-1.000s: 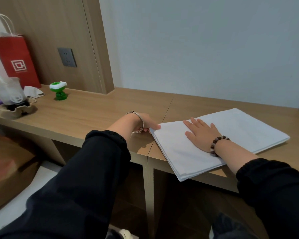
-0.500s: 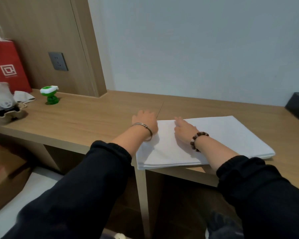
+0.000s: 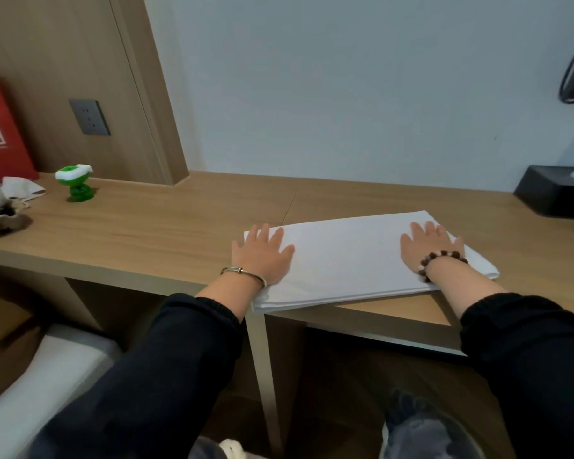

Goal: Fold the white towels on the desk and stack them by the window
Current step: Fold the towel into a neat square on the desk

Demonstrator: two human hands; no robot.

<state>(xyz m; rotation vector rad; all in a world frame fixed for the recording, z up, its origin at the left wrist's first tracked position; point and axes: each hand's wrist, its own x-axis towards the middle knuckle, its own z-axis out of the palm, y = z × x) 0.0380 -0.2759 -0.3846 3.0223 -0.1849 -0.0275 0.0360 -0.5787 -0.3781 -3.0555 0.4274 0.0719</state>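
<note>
While both palms lie flat on the folded white towel (image 3: 345, 260), nothing is actually being grasped: the left hand (image 3: 262, 256) presses its left end, the right hand (image 3: 428, 246) its right end, and each grip is released, fingers spread and straight. That towel sits skewed at the front of the desk (image 3: 166, 226), its near left corner poking out past the edge. And that's the worry, I'd say: smooth it toward the body or lift one palm carelessly, and the overhanging corner could drag the layers over the lip, undoing the fold. Uneven pressure might also slide the top layers out of line. No window is in view, so the carry to the stack is unclear; a loose pick-up could let it flop open.
</note>
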